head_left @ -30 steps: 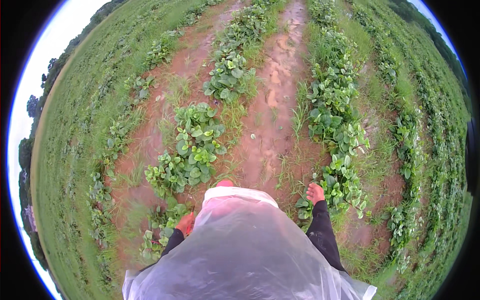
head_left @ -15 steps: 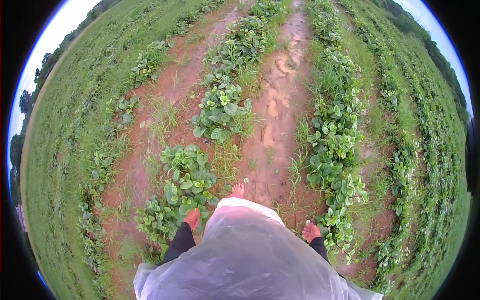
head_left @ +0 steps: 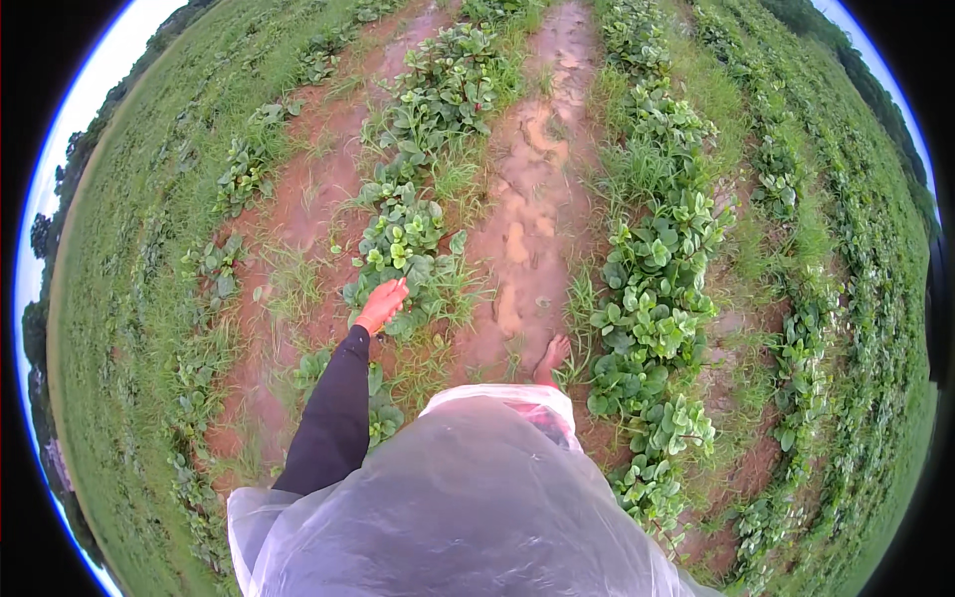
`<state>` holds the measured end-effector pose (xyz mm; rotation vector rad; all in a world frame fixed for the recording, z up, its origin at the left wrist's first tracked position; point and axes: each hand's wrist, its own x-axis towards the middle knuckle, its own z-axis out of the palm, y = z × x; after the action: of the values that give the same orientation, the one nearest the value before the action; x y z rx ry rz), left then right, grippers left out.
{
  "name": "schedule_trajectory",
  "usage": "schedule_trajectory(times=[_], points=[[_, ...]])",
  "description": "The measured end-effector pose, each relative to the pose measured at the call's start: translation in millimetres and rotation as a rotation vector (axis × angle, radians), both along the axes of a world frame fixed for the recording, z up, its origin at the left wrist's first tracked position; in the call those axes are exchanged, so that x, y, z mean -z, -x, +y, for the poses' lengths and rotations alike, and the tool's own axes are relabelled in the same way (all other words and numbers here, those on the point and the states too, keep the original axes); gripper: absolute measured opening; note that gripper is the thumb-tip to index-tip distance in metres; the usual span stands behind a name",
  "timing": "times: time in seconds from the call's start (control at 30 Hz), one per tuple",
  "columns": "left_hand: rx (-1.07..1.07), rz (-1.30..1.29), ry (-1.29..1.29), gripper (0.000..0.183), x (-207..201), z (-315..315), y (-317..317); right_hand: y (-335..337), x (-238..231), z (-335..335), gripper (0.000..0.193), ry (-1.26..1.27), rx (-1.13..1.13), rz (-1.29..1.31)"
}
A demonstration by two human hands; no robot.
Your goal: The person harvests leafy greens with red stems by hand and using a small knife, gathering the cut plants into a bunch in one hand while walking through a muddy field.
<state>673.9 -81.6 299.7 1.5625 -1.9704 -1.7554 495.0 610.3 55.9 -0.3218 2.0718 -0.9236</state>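
My left hand (head_left: 381,305) reaches forward in a dark sleeve (head_left: 334,408), over a leafy green plant (head_left: 400,237) in the row at left. Its fingers are drawn together at the near edge of the leaves. A tiny pale spot shows at the fingertips, too small to name. My right hand is out of sight. A translucent plastic cover (head_left: 477,507) drapes over my body and fills the lower middle of the view.
A bare foot (head_left: 552,358) stands on the wet, muddy furrow (head_left: 522,229) between two plant rows. On the right runs a denser row of plants (head_left: 652,298) with grass (head_left: 637,174) among it. More rows spread to both sides, with trees along the horizon.
My left arm has stretched forward to a plant farther ahead. My right hand has left the view. The plants have shifted nearer, and a foot now shows farther right.
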Motion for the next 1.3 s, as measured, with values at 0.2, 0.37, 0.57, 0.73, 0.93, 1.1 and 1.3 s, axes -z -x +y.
schedule_trajectory(times=[0.2, 0.37, 0.57, 0.73, 0.93, 1.1, 1.3], points=[[-0.195, -0.167, -0.31, 0.028, 9.4, 58.6, -46.3, 173.5, -24.7, -181.1, 0.029, 0.125, 0.548, -0.818], [-0.295, -0.156, -0.509, 0.021, 17.2, 104.3, -4.9, 409.2, -108.3, -292.2, 0.049, 0.223, 0.487, -0.58], [-0.604, -0.101, -0.619, 0.022, 43.4, 74.4, 35.8, 530.0, -138.9, -407.4, 0.052, 0.151, 0.361, -0.438], [-0.601, 0.01, -0.597, 0.023, 109.6, -32.0, 72.8, 521.9, -139.7, -481.7, 0.049, -0.035, 0.384, -0.483], [-0.564, 0.186, -0.581, 0.026, 126.9, -197.5, 231.7, 522.6, -175.4, -515.2, 0.031, -0.112, -0.093, -0.33], [-0.398, 0.109, -0.462, 0.029, 108.7, -350.3, 298.7, 536.7, -176.6, -564.8, 0.026, -0.137, 0.25, -0.491], [-0.404, 0.068, -0.315, 0.03, 80.0, -450.5, 402.2, 620.5, -126.8, -615.0, 0.032, -0.067, 0.448, -0.573]])
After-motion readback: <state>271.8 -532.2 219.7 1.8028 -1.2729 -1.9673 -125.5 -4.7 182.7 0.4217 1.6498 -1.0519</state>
